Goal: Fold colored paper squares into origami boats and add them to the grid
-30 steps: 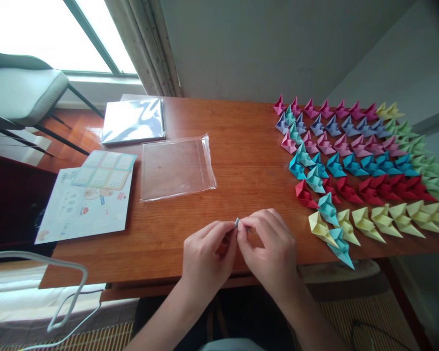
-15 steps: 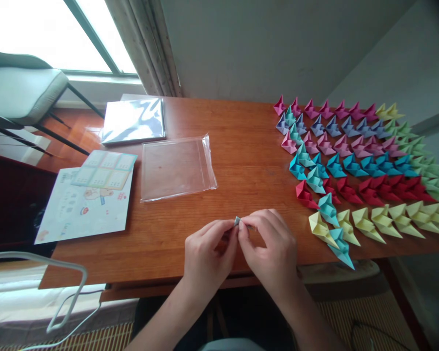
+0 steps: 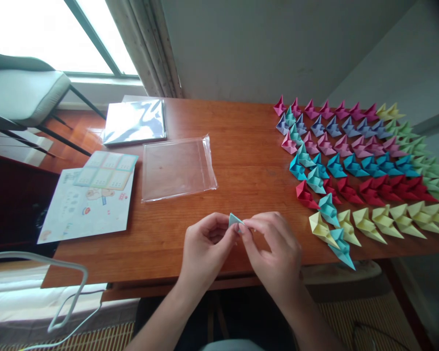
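Both hands meet over the near edge of the wooden table (image 3: 249, 161). My left hand (image 3: 205, 251) and my right hand (image 3: 274, 248) pinch a small folded piece of light blue paper (image 3: 235, 220) between their fingertips; only its pointed tip shows above the fingers. To the right lie rows of several finished folded paper pieces (image 3: 354, 161) in pink, purple, blue, red, yellow and green. The nearest of them, a yellow one (image 3: 320, 228) and a teal one (image 3: 340, 246), lie just right of my right hand.
A clear plastic sleeve (image 3: 177, 168) lies in the table's middle left. Behind it is a shiny packet (image 3: 135, 122). Printed sheets (image 3: 91, 197) overhang the left edge. A grey chair (image 3: 22, 92) stands by the window, and a white cable (image 3: 58, 297) loops below left.
The hands have turned the small blue piece, so more of its pointed tip now shows above the fingers. The left hand has opened its curl slightly. Nothing else on the table moved.
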The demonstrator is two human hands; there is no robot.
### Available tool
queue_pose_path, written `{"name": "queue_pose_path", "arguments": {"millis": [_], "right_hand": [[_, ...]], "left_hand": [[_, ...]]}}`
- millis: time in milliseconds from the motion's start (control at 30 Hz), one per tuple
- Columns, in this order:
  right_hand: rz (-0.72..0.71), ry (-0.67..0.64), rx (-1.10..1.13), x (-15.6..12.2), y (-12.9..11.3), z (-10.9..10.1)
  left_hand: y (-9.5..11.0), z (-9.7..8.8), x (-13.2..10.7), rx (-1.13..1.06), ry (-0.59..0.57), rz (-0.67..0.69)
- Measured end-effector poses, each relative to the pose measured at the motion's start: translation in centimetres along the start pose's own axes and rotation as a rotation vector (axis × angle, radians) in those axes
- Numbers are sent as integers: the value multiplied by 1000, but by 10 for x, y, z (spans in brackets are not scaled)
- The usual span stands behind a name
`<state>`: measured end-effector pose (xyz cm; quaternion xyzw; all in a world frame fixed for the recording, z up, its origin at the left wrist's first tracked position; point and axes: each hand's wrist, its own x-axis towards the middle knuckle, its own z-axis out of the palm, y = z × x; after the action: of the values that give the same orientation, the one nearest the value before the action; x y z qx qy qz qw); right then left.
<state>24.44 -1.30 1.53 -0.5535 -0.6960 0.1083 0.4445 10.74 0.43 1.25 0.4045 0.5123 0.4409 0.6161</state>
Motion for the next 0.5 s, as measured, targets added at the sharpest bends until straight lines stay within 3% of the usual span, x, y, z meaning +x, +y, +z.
{"name": "queue_pose_path", "arguments": {"millis": [100, 300, 500], "right_hand": [[13, -28, 75, -2, -3, -2], [224, -152, 410, 0, 7, -6], [306, -110, 385, -2, 12, 4]], "left_hand": [[1, -2, 0, -27, 23, 8], [4, -3, -1, -85, -26, -48], [3, -3, -2, -117, -80, -71]]}}
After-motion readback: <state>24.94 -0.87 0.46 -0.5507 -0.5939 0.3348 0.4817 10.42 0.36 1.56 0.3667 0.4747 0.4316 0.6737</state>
